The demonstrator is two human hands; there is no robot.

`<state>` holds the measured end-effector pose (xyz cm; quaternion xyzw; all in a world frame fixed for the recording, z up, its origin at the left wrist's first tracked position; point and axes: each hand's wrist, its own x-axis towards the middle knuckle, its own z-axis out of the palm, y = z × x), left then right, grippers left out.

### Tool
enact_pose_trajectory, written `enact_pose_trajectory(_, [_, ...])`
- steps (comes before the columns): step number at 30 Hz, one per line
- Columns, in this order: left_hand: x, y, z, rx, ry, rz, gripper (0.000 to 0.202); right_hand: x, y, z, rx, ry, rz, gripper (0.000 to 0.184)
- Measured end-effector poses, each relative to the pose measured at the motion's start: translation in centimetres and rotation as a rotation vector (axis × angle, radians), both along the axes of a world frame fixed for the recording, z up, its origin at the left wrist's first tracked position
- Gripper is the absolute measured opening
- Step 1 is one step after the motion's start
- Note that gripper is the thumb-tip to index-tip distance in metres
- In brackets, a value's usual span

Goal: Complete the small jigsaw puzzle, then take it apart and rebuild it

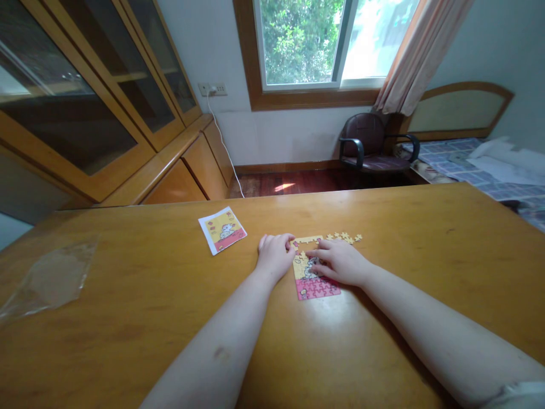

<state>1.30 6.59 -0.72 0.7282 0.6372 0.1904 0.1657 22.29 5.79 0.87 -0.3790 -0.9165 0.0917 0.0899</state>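
A partly assembled jigsaw puzzle (318, 288) lies flat on the wooden table, pink at the bottom and yellow above, with a white character in the middle. Gaps show in its upper part, below a joined yellow top strip. My left hand (275, 257) rests at the puzzle's upper left edge, fingers curled together; whatever is under the fingertips is hidden. Over the right side of the puzzle lies my right hand (344, 262), its fingers spread and touching the pieces, covering part of the picture. Several loose yellow puzzle pieces (346, 236) lie just beyond my right hand.
A picture card (224, 230) with the same design lies left of my hands. At the table's left is a clear plastic bag (53, 278). Beyond the table (170, 341) stand a glass-door cabinet (114, 74), an armchair (369, 142) and a bed (489, 165).
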Motion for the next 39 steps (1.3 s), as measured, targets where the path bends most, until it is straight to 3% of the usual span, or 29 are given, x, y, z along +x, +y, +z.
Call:
enact_pose_trajectory(12, [0.0, 0.01, -0.11, 0.01, -0.007, -0.002, 0.025, 0.09, -0.01, 0.1, 0.004, 0.048, 0.048, 0.038])
enact_pose_trajectory(24, [0.01, 0.04, -0.09, 0.012, -0.01, 0.005, 0.026, -0.07, -0.18, 0.3, 0.011, 0.011, 0.05, 0.049])
enact_pose_trajectory(39, [0.02, 0.01, -0.09, -0.002, -0.01, 0.015, 0.026, -0.05, -0.04, 0.57, -0.043, -0.035, 0.175, 0.054])
